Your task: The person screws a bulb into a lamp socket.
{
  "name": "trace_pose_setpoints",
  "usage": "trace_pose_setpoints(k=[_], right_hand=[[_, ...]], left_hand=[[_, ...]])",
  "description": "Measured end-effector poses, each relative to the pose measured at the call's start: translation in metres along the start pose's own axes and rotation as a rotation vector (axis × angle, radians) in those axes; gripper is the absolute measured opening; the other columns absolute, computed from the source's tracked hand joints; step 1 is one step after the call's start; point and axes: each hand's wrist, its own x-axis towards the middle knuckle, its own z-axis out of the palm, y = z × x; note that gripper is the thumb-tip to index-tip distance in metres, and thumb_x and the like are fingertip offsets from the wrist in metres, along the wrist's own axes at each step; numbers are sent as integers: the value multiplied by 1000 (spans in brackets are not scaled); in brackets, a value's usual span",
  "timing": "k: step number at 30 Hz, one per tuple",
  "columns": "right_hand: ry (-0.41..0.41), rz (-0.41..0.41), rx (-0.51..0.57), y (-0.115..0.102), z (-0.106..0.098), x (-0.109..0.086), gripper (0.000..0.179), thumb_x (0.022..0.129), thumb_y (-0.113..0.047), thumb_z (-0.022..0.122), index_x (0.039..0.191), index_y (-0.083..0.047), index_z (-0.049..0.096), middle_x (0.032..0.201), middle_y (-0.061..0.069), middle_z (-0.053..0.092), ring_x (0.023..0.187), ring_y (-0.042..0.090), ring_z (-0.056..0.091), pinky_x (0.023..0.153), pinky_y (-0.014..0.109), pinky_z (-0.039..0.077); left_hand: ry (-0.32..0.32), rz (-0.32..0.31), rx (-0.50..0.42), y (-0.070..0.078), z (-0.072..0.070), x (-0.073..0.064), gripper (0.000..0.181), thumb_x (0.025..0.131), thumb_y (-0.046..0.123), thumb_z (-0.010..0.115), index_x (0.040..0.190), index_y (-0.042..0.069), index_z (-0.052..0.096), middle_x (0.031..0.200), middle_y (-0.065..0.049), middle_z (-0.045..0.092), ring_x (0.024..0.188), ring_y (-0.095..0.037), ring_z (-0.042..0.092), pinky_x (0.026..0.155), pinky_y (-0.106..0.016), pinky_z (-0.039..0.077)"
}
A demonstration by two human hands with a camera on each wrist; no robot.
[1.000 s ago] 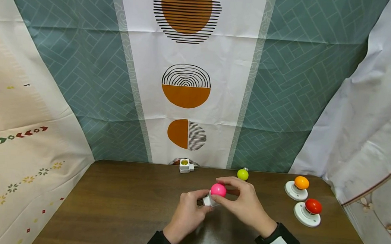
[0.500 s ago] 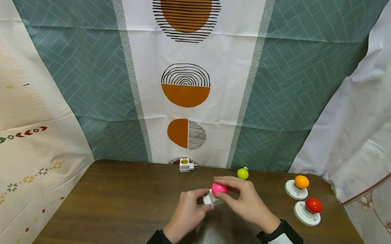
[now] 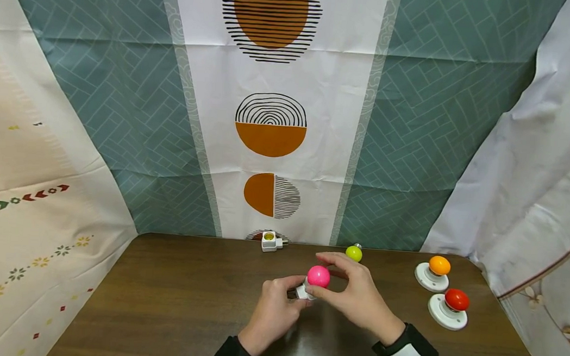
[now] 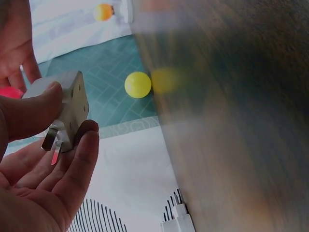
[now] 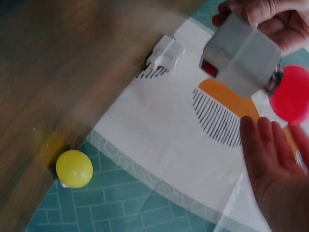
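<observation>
My left hand [image 3: 277,307] pinches a white plug-in bulb socket [image 4: 72,104] between thumb and fingers, its metal prongs showing in the left wrist view. A round pink bulb [image 3: 318,276] sits at the socket's mouth; a strip of its metal base shows in the right wrist view. Around the bulb, my right hand [image 3: 353,294] has its thumb and fingers spread. Those fingers look straight and slightly apart from the bulb in the right wrist view. A red switch [image 5: 209,68] marks one end of the socket.
Another white plug-in socket [image 3: 271,242] lies at the table's back edge. Right of it is a yellow-green bulb [image 3: 354,253]. Two round white bases stand at the right, one with an orange bulb [image 3: 439,266], one with a red bulb [image 3: 456,300]. Patterned cloth [image 3: 291,80] hangs behind.
The right hand's fingers close in on the pink bulb half a second ago, turn it, and now stand wider around it. The left hand keeps holding the socket in place.
</observation>
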Motion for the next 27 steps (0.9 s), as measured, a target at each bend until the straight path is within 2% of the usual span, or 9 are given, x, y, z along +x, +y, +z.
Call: trace_pose_setpoints(k=[3, 7, 10, 16, 18, 21, 24, 27], right_hand=[[-69, -56, 12, 0, -5, 1, 57, 75, -37, 76, 127, -33, 53, 130, -15, 54, 119, 7, 53, 92, 34, 50], [-120, -77, 41, -1, -7, 2, 46, 80, -27, 74, 123, -32, 58, 126, -12, 58, 114, 8, 57, 89, 27, 51], [-92, -50, 68, -3, -5, 2, 40, 78, -24, 76, 115, -30, 64, 118, -10, 64, 107, 8, 61, 84, 25, 52], [36, -10, 106, -18, -1, 1, 37, 70, -16, 82, 105, -16, 69, 105, -2, 69, 96, 15, 65, 77, 30, 55], [40, -6, 103, -21, -1, 1, 38, 69, -18, 82, 105, -14, 68, 105, -2, 68, 96, 16, 65, 77, 31, 55], [-7, -11, 69, -17, -2, 0, 47, 70, -25, 82, 113, -21, 64, 116, -7, 64, 106, 12, 61, 84, 30, 53], [-92, -57, 36, -9, -5, 1, 54, 75, -28, 79, 124, -29, 57, 130, -11, 55, 118, 9, 54, 93, 30, 49], [-158, -84, 48, -3, -8, 2, 50, 80, -27, 74, 127, -31, 55, 132, -12, 54, 119, 9, 54, 93, 28, 49]], left_hand=[[-10, -5, 1, -1, -1, 1, 39, 73, 19, 79, 110, 13, 68, 101, 2, 71, 86, -2, 63, 70, -20, 52], [-15, -13, -1, -2, -1, 1, 39, 73, 18, 79, 111, 11, 68, 101, 2, 71, 85, -2, 63, 70, -20, 52], [-11, -9, 0, -2, -1, 1, 39, 73, 18, 79, 110, 12, 68, 100, 2, 71, 83, -1, 63, 69, -19, 51], [-2, -7, -2, -2, -1, 1, 38, 73, 18, 80, 109, 15, 69, 99, 5, 71, 82, 0, 62, 68, -18, 51], [-2, -5, -1, -1, 0, 0, 37, 73, 17, 80, 108, 15, 69, 99, 5, 71, 83, -1, 63, 69, -19, 51], [-5, 1, 4, -1, 0, 0, 36, 74, 19, 79, 109, 15, 69, 100, 5, 71, 86, -3, 64, 70, -19, 51], [-12, 3, 10, -1, -1, 0, 37, 74, 21, 79, 110, 15, 68, 102, 4, 71, 88, -3, 64, 71, -20, 52], [-19, 1, 6, -1, -2, 0, 39, 74, 20, 79, 111, 14, 68, 103, 3, 70, 87, -2, 63, 71, -20, 52]])
